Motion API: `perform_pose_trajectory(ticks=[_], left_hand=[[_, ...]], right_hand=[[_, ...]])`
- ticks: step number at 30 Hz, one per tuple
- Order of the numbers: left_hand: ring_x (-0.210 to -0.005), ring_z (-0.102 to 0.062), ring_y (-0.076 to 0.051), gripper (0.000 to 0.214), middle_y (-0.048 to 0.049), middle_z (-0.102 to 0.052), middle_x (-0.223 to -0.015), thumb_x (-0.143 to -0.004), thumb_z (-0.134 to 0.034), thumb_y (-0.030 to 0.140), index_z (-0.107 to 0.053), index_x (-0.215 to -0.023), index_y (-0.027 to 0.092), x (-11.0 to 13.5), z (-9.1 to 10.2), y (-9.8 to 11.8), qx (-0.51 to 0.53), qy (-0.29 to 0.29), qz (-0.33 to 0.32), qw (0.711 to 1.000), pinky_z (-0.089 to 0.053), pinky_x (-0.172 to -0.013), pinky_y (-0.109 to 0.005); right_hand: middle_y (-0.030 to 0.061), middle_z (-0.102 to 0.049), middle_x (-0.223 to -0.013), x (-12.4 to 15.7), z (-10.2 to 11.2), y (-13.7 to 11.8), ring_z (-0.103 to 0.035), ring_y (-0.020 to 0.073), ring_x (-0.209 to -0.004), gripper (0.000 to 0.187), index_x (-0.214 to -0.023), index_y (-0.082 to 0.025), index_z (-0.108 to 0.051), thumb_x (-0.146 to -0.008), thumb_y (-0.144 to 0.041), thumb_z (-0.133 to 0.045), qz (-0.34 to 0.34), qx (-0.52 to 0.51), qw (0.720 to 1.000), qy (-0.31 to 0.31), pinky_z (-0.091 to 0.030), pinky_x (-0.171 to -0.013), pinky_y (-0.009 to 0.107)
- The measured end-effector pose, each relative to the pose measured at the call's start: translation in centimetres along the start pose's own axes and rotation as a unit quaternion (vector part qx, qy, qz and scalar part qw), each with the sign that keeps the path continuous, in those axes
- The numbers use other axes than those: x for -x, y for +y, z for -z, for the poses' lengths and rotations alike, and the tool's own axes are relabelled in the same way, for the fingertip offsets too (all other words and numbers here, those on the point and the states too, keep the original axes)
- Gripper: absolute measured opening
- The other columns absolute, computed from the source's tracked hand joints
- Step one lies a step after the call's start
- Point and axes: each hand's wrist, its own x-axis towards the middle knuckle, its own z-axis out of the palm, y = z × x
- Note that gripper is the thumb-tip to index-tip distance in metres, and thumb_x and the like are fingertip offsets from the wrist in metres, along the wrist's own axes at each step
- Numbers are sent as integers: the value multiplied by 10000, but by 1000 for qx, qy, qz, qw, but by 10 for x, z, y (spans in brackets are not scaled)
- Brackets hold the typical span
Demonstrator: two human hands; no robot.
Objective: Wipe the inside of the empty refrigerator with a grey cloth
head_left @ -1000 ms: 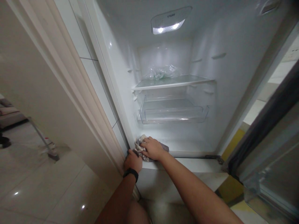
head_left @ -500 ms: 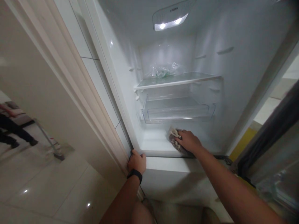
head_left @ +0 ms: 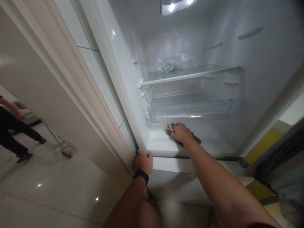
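Head view, right hand (head_left: 181,133) clutching cloth (head_left: 170,129) on fridge floor (head_left: 156,140) below drawer (head_left: 187,111), left hand (head_left: 143,162) at fridge edge (head_left: 131,120) below and left of drawer, its grip unclear, crumpled plastic (head_left: 174,64) on shelf (head_left: 190,76) above drawer.

Cloth (head_left: 196,138): crumpled, patterned, pale at its left end, dark grey-brown at the right; middle hidden from view. Lies bunched on the white floor of the fridge (head_left: 158,140), roughly midway between left and right edges, set back from the front edge. Dark end points toward the front right corner. Fridge open, lit inside.
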Motion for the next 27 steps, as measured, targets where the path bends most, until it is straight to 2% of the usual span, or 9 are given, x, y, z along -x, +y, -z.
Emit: perform_pose_trajectory(ticks=[6, 10, 13, 17, 21, 24, 27], left_hand=[[-944, -758, -338, 373, -179, -766, -965, -950, -454, 419, -483, -1205, 149, 0, 0, -1, -7, -9, 4, 1000, -547, -765, -399], [-951, -755, -334, 381, -173, -769, -994, -949, -458, 430, -484, -1214, 159, 0, 2, -1, -11, -16, 2, 1000, -548, -783, -402], [-962, -754, -332, 376, -175, -767, -1011, -954, -461, 444, -478, -1210, 170, 1, 4, 1, -11, -20, 6, 1000, -547, -796, -404], [-971, -754, -334, 370, -175, -766, -1028, -965, -456, 468, -472, -1197, 180, 2, 7, 0, -3, -31, 5, 999, -549, -784, -406], [-949, -759, -316, 307, -159, -766, -1029, -976, -434, 423, -474, -1181, 198, 0, 8, -3, 6, -44, -3, 999, -544, -761, -387], [-973, -754, -330, 323, -159, -766, -1037, -954, -464, 416, -474, -1186, 192, 1, 7, -3, 4, -39, -6, 999, -547, -767, -398], [-959, -755, -333, 359, -162, -768, -1008, -949, -467, 442, -478, -1193, 179, 1, 6, -2, -2, -30, -2, 1000, -547, -762, -398]], right_hand=[[117, -666, -1294, 2, -9, -75, -588, 283, -1186, 447, -1242, -244, -675, -974, -546, -481, 131, -50, 990, -26, -494, -960, 386], [110, -688, -1249, 18, -14, -112, -570, 281, -1205, 401, -1203, -230, -680, -969, -498, -494, 160, -65, 985, 1, -507, -938, 367], [110, -698, -1205, 32, -12, -114, -574, 282, -1182, 378, -1149, -220, -691, -954, -500, -530, 188, -62, 980, 9, -507, -941, 368], [100, -702, -1152, 57, -7, -103, -582, 278, -1143, 334, -1097, -224, -701, -932, -489, -583, 263, -52, 963, 3, -504, -921, 369], [84, -700, -1129, 78, -4, -98, -580, 278, -1118, 328, -1120, -243, -703, -921, -488, -612, 323, -50, 945, -8, -503, -893, 374], [86, -693, -1163, 79, -3, -93, -577, 285, -1100, 335, -1155, -259, -697, -922, -482, -608, 312, -42, 949, -3, -504, -864, 381], [95, -690, -1208, 62, -1, -78, -587, 288, -1090, 356, -1184, -266, -688, -945, -495, -558, 268, -33, 963, 2, -505, -863, 385]])
